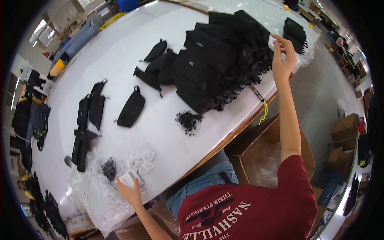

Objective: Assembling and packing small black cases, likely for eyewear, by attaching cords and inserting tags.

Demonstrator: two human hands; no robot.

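My left hand [129, 192] rests flat on the white table [120, 52] at its near edge. Its fingertips touch a scatter of small white packets [141, 163], beside a clear plastic bag [98, 196] and a small black tangle of cords [109, 168]. My right hand [283, 60] is stretched out far to the right with fingers apart. It is at the edge of a big heap of black pouches [220, 60] and holds nothing that I can make out. A second black tangle of cords [189, 121] lies just below the heap.
Single black pouches [131, 107] lie spread over the table's left half, with more in a stack [295, 34] at the far right. Open cardboard boxes [264, 156] stand under the table edge by my legs. Dark garments hang at the left rim [28, 120].
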